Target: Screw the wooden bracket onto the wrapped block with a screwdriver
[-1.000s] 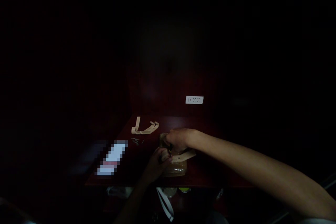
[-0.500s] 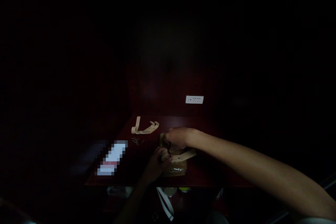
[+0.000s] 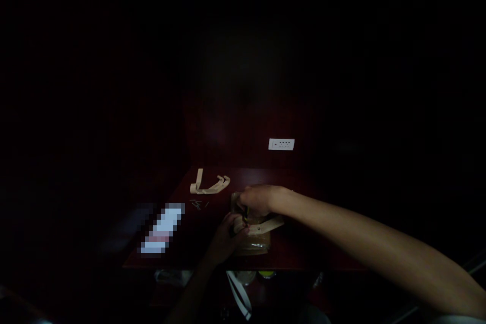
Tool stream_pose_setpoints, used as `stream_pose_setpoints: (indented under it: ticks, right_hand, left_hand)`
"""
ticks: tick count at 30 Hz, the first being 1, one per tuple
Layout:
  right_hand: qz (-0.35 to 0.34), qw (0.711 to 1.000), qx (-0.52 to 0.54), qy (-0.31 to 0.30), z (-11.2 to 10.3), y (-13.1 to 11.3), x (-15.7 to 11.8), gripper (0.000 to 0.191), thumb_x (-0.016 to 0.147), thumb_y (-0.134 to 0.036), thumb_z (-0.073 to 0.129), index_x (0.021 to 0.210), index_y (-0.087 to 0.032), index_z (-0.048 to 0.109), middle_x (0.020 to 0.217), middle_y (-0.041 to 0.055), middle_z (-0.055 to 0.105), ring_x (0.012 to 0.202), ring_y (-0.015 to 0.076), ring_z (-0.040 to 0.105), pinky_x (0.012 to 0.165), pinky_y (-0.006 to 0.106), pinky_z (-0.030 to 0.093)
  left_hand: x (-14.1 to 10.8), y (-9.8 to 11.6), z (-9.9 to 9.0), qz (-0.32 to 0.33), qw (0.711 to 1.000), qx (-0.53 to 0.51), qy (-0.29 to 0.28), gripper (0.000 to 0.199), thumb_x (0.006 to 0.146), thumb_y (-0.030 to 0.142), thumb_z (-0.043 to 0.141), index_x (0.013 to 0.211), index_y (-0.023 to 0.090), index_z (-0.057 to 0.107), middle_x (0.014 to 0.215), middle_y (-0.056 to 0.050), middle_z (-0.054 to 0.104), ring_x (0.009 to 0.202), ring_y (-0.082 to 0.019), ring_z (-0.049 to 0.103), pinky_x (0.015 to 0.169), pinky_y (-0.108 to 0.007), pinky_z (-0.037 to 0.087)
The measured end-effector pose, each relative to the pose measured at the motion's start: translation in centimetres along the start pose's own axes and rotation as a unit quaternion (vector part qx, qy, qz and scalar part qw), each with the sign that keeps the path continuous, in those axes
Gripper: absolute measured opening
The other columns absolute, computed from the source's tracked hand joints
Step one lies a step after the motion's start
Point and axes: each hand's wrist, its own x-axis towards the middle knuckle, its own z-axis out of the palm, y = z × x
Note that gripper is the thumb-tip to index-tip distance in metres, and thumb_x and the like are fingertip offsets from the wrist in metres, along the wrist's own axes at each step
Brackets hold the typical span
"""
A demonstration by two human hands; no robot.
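My left hand is closed on a pale wooden piece with a hole in it, at the middle of the dark red table. Beneath that piece lies a brown package in shiny clear wrap. My right hand is just above my left, fingers curled round a small tool with some yellow on it, pointing down at the wooden piece. Most of this tool is hidden by the fingers.
More pale wooden pieces lie at the back left, with several thin screws or pins before them. A blurred bright rectangle is at the left. A white socket panel is on the wall. Below the table edge hangs a white strap.
My right hand has turned slightly at the fingers, and a bit of yellow on the small tool now shows. My left hand and the wooden piece have barely moved.
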Motion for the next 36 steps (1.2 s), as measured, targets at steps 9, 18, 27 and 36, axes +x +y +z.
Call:
stream_pose_setpoints:
  ticks: [9, 18, 27, 36]
  right_hand:
    - [0.009, 1.0, 0.013, -0.014, 0.06, 0.05, 0.19, 0.036, 0.07, -0.032, 0.068, 0.101, -0.015, 0.071, 0.092, 0.012, 0.07, 0.075, 0.0225, 0.065, 0.054, 0.025, 0.041]
    - [0.003, 1.0, 0.018, -0.022, -0.03, 0.01, 0.05, 0.03, 0.074, -0.025, 0.063, 0.102, -0.014, 0.069, 0.096, 0.0122, 0.069, 0.077, 0.0217, 0.064, 0.053, 0.025, 0.041]
    - [0.036, 0.998, 0.015, -0.049, -0.52, -0.32, 0.33, 0.037, 0.072, -0.031, 0.067, 0.102, -0.011, 0.07, 0.095, 0.0142, 0.069, 0.077, 0.0235, 0.065, 0.054, 0.026, 0.043]
    - [-0.003, 1.0, 0.006, 0.009, 0.0, 0.23, 0.2, 0.029, 0.075, -0.024, 0.063, 0.103, -0.017, 0.069, 0.096, 0.0108, 0.07, 0.078, 0.0219, 0.064, 0.053, 0.025, 0.04]
  left_hand:
    - [0.02, 0.25, -0.1, 0.009, 1.0, -0.004, 0.002, 0.031, 0.076, 0.041, 0.063, 0.097, 0.019, 0.06, 0.098, -0.005, 0.062, 0.096, -0.022, 0.057, 0.088, -0.034, 0.045]
    - [-0.04, 0.4, -0.1, 0.006, 1.0, 0.005, 0.003, 0.029, 0.077, 0.042, 0.062, 0.095, 0.019, 0.059, 0.098, -0.005, 0.062, 0.095, -0.021, 0.057, 0.089, -0.035, 0.045]
    - [-0.06, 0.45, -0.18, 0.005, 1.0, -0.006, 0.013, 0.037, 0.073, 0.044, 0.064, 0.1, 0.019, 0.061, 0.098, -0.007, 0.064, 0.096, -0.024, 0.058, 0.089, -0.037, 0.045]
    - [-0.02, 0.02, -0.17, -0.004, 1.0, 0.009, 0.005, 0.032, 0.076, 0.044, 0.061, 0.098, 0.02, 0.059, 0.097, -0.005, 0.064, 0.095, -0.023, 0.058, 0.088, -0.036, 0.045]
